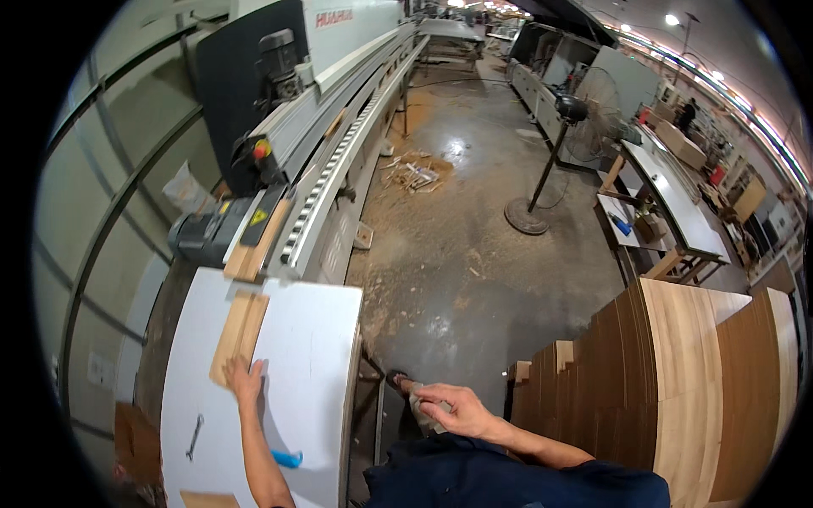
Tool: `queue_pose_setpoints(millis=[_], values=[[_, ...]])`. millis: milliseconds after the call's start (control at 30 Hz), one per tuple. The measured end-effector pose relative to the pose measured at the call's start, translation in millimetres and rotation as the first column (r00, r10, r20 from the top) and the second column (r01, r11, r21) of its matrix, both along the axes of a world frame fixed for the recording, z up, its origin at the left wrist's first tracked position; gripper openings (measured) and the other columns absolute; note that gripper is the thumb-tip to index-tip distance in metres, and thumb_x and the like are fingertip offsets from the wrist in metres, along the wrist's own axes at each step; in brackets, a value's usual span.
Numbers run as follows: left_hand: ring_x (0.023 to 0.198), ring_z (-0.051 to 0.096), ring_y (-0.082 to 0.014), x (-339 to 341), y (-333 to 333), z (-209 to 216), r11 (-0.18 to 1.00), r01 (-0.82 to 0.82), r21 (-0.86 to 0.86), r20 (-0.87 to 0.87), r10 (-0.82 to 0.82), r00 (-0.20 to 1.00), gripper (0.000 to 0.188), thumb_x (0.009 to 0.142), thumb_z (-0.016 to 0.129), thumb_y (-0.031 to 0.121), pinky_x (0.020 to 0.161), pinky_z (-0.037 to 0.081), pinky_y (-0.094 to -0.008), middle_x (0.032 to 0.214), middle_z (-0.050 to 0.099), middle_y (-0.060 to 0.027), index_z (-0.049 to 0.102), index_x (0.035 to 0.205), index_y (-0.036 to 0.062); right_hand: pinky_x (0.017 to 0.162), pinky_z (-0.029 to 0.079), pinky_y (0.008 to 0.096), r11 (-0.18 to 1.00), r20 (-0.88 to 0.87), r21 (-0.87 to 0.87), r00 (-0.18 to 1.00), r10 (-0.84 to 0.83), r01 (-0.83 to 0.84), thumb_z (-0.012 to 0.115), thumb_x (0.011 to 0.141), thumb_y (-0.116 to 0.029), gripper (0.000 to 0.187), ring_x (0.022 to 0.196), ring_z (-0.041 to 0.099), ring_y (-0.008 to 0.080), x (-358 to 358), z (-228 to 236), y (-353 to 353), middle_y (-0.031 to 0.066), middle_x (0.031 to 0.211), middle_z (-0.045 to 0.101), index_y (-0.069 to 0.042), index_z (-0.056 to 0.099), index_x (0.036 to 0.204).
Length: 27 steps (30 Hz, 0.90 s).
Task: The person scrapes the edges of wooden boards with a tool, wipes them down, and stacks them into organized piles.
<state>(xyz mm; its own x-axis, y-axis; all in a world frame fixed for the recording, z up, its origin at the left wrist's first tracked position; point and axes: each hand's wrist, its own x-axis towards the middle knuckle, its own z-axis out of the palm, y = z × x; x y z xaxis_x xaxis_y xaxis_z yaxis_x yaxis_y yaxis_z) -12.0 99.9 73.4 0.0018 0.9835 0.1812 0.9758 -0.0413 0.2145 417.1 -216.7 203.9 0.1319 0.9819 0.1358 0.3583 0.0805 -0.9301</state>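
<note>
On a white table [313,339], my left hand [243,378] rests spread on the near end of narrow light wooden strips [240,328], which lie side by side. Their far end points toward another wooden strip [244,262] sitting at the infeed of a long edge-banding machine [330,118]. My right hand [457,412] hovers in front of my body, beyond the table's right edge. Its fingers are loosely bent, with the thumb apart, and nothing shows in it. A wrench [195,437] and a blue object [287,459] lie near my left forearm.
Tall stacks of wooden panels [686,364] stand close on my right. A pedestal fan [542,182] and a white workbench [669,199] are farther right. Sawdust and scraps [419,173] litter the floor beside the machine. Another wood piece [209,499] lies at the table's near edge.
</note>
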Motion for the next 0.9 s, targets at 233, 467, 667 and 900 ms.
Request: queue_pose_setpoints(millis=[233, 467, 667, 900], values=[[0.132, 0.04, -0.0426, -15, 100, -20, 0.917, -0.398, -0.036, -0.103, 0.393, 0.914, 0.073, 0.093, 0.047, 0.061, 0.11, 0.03, -0.0521, 0.141, 0.046, -0.0227, 0.049, 0.136, 0.002, 0.078, 0.056, 0.0354, 0.988, 0.086, -0.11, 0.992, -0.095, 0.104, 0.065, 0.092, -0.024, 0.03, 0.095, 0.069, 0.0286, 59, -6, 74, 0.0147, 0.111, 0.07, -0.004, 0.069, 0.114], [0.11, 0.053, -0.0379, 16, 95, -13, 0.89, -0.453, 0.049, -0.15, 0.455, 0.878, 0.058, 0.097, 0.046, 0.054, 0.093, 0.041, -0.0504, 0.114, 0.056, -0.0193, 0.058, 0.119, 0.0012, 0.081, 0.054, 0.0348, 0.941, 0.057, -0.279, 0.982, -0.182, 0.19, 0.066, 0.092, -0.025, 0.031, 0.09, 0.07, 0.0243, 95, -20, 164, 0.0149, 0.106, 0.072, -0.002, 0.07, 0.113], [0.112, 0.054, -0.0392, 12, 90, -19, 0.872, -0.484, 0.068, 0.033, 0.483, 0.875, 0.057, 0.098, 0.049, 0.049, 0.098, 0.042, -0.0483, 0.118, 0.059, -0.0244, 0.059, 0.121, -0.0024, 0.079, 0.054, 0.037, 0.941, 0.121, -0.257, 0.959, 0.256, -0.219, 0.064, 0.092, -0.028, 0.031, 0.089, 0.069, 0.0303, 67, -49, 279, 0.018, 0.103, 0.071, -0.003, 0.069, 0.11], [0.128, 0.048, -0.0338, 77, 179, 31, 0.914, -0.221, -0.341, 0.928, 0.289, -0.236, 0.08, 0.094, 0.059, 0.053, 0.11, 0.038, -0.0454, 0.142, 0.044, -0.0251, 0.037, 0.142, -0.0071, 0.076, 0.052, 0.043, 0.864, 0.223, -0.132, 0.835, 0.503, -0.485, 0.063, 0.09, -0.029, 0.035, 0.089, 0.067, 0.0333, 1, -41, 342, 0.0183, 0.097, 0.069, -0.002, 0.066, 0.112]])
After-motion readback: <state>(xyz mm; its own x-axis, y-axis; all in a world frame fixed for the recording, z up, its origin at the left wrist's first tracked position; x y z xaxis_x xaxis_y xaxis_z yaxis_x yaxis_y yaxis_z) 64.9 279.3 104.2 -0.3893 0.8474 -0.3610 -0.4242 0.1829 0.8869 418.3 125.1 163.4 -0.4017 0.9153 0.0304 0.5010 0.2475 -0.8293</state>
